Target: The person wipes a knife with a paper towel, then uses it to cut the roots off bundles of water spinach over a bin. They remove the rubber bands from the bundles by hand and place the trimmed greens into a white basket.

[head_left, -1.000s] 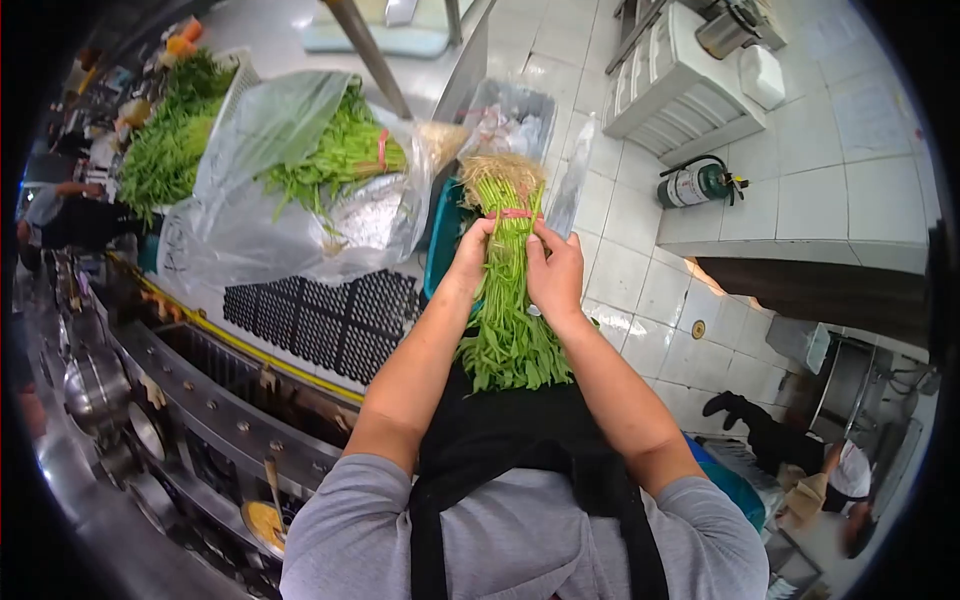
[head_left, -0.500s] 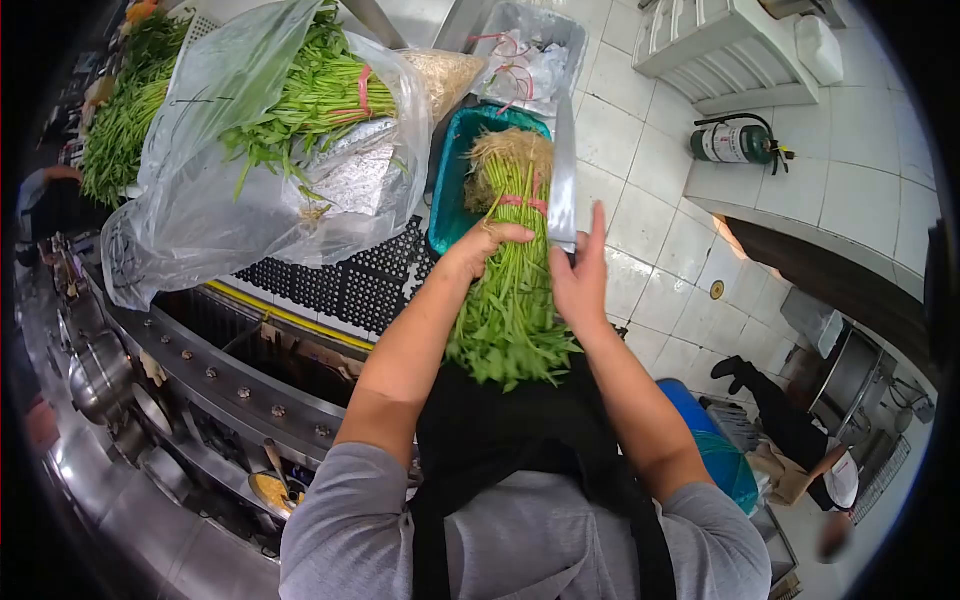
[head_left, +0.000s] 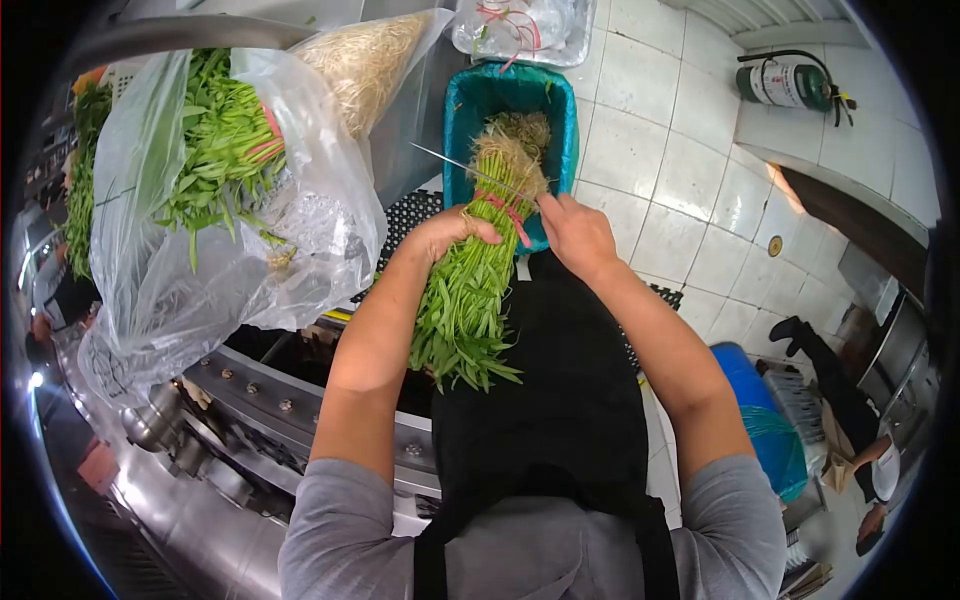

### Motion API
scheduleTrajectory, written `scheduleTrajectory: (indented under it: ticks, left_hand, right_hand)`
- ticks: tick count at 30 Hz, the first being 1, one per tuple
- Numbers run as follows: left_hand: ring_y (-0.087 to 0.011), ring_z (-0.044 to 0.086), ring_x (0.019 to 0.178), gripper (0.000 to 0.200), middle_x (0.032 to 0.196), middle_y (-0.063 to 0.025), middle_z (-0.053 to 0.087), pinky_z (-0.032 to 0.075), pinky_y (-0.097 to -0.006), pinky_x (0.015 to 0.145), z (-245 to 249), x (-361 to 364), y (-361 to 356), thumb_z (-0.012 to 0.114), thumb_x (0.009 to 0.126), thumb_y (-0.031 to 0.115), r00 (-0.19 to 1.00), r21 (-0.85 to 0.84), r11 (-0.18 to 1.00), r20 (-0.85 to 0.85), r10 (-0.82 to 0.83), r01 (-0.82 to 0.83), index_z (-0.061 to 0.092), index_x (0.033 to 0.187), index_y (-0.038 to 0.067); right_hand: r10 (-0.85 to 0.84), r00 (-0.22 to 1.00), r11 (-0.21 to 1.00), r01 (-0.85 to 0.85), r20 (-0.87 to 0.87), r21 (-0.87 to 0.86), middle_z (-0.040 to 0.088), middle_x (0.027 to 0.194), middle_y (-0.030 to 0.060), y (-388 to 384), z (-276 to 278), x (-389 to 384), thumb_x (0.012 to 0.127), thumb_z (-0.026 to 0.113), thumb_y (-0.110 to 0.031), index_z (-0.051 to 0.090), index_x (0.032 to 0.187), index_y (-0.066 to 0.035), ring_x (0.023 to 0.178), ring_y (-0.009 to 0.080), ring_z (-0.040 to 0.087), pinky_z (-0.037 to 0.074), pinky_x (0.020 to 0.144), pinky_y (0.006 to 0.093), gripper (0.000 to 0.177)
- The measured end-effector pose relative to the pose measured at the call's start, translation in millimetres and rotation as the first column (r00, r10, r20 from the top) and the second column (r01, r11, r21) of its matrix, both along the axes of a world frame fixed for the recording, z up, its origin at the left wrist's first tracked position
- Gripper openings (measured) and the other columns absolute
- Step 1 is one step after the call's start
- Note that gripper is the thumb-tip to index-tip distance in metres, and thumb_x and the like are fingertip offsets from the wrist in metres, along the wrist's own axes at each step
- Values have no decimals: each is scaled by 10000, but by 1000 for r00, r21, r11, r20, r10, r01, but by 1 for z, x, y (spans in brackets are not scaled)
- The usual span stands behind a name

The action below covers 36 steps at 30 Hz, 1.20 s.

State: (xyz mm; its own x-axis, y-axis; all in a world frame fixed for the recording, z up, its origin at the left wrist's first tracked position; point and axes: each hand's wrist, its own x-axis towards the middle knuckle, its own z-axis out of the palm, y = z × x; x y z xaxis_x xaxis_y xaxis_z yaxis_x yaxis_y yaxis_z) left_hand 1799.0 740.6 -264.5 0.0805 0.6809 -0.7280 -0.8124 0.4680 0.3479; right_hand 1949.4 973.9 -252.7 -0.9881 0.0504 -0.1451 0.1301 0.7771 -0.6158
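The bunch of greens [head_left: 468, 290] sits in my left hand [head_left: 445, 235], which is clenched around the stems just below the pink band [head_left: 505, 212]. Its root end hangs over the teal bin [head_left: 455, 120] on the tiled floor, and the leaves point back toward my apron [head_left: 560, 400]. My right hand [head_left: 575, 235] is closed on a knife [head_left: 470, 170], whose thin blade lies across the roots just above the band. To my left, a clear plastic bag [head_left: 200, 280] holds more banded greens.
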Motion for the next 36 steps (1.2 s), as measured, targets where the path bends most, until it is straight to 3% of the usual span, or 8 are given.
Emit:
scheduleTrajectory:
  ticks: [11, 13, 16, 20, 24, 25, 31, 36]
  left_hand:
    - [-238, 720, 1149, 642, 1215, -94, 772, 593, -382, 1023, -5, -25, -7, 814, 766, 95, 993, -92, 991, -57, -104, 99, 709, 1397, 38]
    - [-228, 703, 1120, 560, 1192, -87, 766, 575, -366, 1018, -8, -28, -11, 803, 750, 110, 999, -11, 999, -19, -42, 42, 763, 1301, 16]
    - [-223, 705, 1145, 507, 1202, -95, 780, 574, -370, 1021, -27, -15, -30, 818, 734, 98, 974, -133, 990, -217, -67, 39, 789, 1232, 6]
    - [-270, 765, 1116, 595, 1163, -141, 817, 597, -390, 993, -50, -14, -26, 868, 704, 166, 857, -312, 933, -417, -304, 180, 774, 1265, -9]
    - [-388, 810, 1127, 731, 1163, -217, 832, 628, -458, 969, -25, -10, 6, 986, 676, 340, 418, -761, 566, -423, -804, 318, 764, 1275, -17]
    - [-443, 769, 1218, 796, 1285, -275, 790, 609, -500, 1053, -20, -12, 14, 908, 736, 298, 408, -772, 521, -371, -834, 363, 674, 1443, 16]
    - [-411, 788, 1198, 767, 1225, -223, 820, 618, -501, 1044, -12, -11, 30, 956, 806, 408, 309, -827, 499, -418, -854, 260, 653, 1396, 23]
    - [-418, 783, 1194, 701, 1231, -231, 813, 611, -508, 1037, -3, -21, 17, 949, 810, 369, 371, -797, 532, -420, -828, 285, 676, 1361, 33]
  right_hand:
    - [97, 995, 994, -98, 23, 42, 712, 1055, 172, 5, -71, 9, 1041, 667, -135, 648, 1210, -112, 885, 415, 750, 612, 745, 539, 171]
    - [-29, 930, 991, -22, 366, 135, 722, 1021, 205, 24, -98, 32, 1041, 635, -138, 614, 1176, -94, 912, 453, 754, 614, 789, 561, 144]
    - [6, 889, 992, -63, 458, 109, 730, 1037, 219, 38, -89, 48, 1055, 616, -155, 600, 1160, -85, 924, 472, 748, 611, 804, 579, 127]
    - [13, 931, 997, -41, 364, 69, 721, 1006, 202, 33, -95, 47, 1043, 660, -160, 608, 1163, -90, 884, 449, 748, 614, 780, 564, 148]
    - [5, 980, 999, -12, 198, 34, 706, 993, 164, -1, -86, 14, 1023, 702, -157, 627, 1195, -106, 859, 416, 752, 615, 741, 534, 194]
    - [11, 991, 1000, -12, 137, 3, 698, 992, 148, -10, -84, 4, 1019, 712, -159, 634, 1210, -115, 854, 404, 754, 615, 726, 526, 212]
    - [41, 996, 999, -39, 73, -32, 693, 998, 143, -24, -92, -15, 1023, 717, -181, 640, 1215, -128, 881, 399, 757, 613, 730, 528, 214]
    - [-31, 923, 996, -2, 385, 86, 729, 1018, 210, 40, -130, 52, 1068, 633, -177, 611, 1177, -98, 882, 467, 746, 605, 775, 581, 136]
